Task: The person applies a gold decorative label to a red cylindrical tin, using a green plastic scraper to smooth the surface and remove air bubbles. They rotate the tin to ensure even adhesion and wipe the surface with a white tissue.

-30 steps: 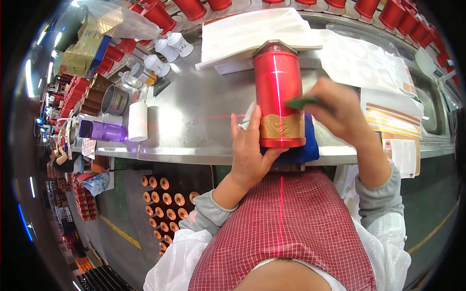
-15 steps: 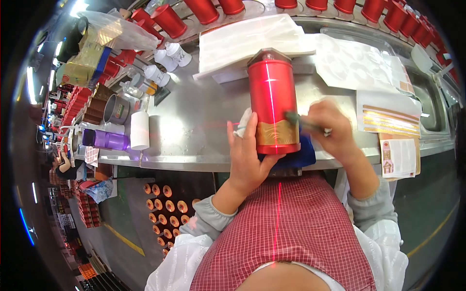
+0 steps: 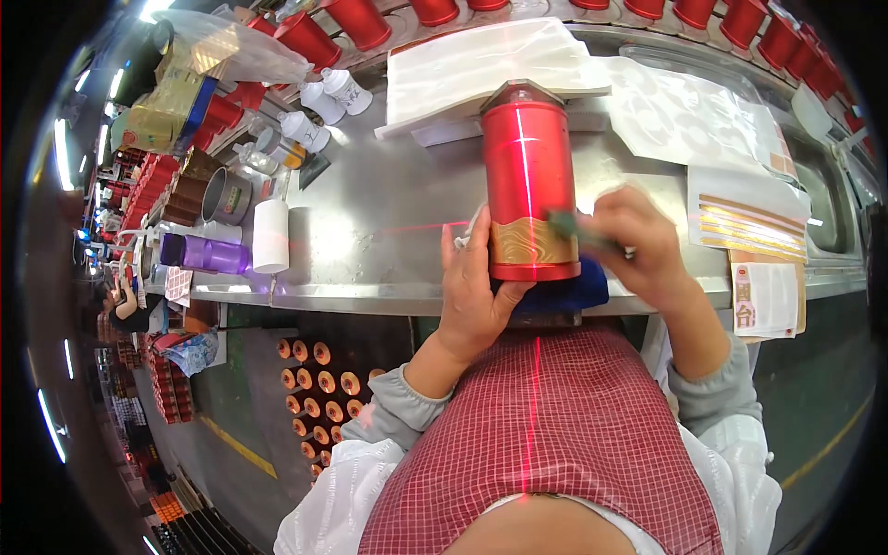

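A shiny red cylindrical canister (image 3: 529, 171) lies tilted on a dark stand (image 3: 525, 90), its lower end toward me. A gold patterned band (image 3: 529, 242) wraps its near end. From the left, my left hand (image 3: 472, 301) grips that end, thumb near the bottom rim. A crumpled white cloth (image 3: 474, 222) is tucked between its fingers. My right hand (image 3: 638, 242) is closed around a dark green scraper-like tool (image 3: 581, 229), blurred by motion, whose tip meets the band's right side. Below the canister sits a blue piece (image 3: 578, 289), partly hidden.
Sheets of white film (image 3: 486, 69) and gold-striped label strips (image 3: 751, 227) lie on the metal bench (image 3: 370, 217). At left stand a white roll (image 3: 271, 236), a purple bottle (image 3: 208, 252) and white jars (image 3: 347, 91). More red canisters (image 3: 356, 23) line the back; a sink (image 3: 823, 203) is at right.
The view has shifted slightly. My right hand keeps moving the tool against the gold band, its tip still at the right side. My left hand keeps its grip on the canister.
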The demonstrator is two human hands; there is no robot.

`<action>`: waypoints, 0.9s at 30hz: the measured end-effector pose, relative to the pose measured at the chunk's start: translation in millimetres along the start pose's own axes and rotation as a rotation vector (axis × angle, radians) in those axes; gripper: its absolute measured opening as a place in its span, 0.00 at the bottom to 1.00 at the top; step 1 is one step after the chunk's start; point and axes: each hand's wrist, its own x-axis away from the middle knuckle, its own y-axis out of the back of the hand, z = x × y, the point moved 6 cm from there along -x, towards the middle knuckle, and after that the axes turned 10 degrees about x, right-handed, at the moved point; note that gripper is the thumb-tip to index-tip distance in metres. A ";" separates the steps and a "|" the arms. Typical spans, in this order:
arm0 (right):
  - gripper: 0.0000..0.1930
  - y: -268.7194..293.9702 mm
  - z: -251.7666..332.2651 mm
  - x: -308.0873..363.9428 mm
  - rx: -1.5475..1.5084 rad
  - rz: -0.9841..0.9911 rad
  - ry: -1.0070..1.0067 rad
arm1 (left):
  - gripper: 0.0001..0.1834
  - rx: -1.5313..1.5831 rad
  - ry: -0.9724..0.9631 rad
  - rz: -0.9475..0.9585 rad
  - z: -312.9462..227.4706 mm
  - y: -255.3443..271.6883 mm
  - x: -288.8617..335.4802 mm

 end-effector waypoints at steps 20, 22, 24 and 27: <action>0.15 -0.6 18.8 -0.4 -0.189 0.222 0.060 | 0.41 -0.130 -0.169 -0.046 -29.1 6.1 -11.6; 0.15 7.7 -6.7 -10.3 -0.178 0.108 -0.160 | 0.45 -0.102 -0.190 -0.049 -23.5 2.4 -10.5; 0.15 11.8 -20.4 -20.1 0.142 -0.190 -0.109 | 0.46 -0.096 -0.175 -0.043 -24.5 1.6 -10.0; 0.14 -4.4 20.8 -10.9 -0.024 0.049 0.136 | 0.47 -0.096 -0.151 -0.057 -20.0 5.8 -5.6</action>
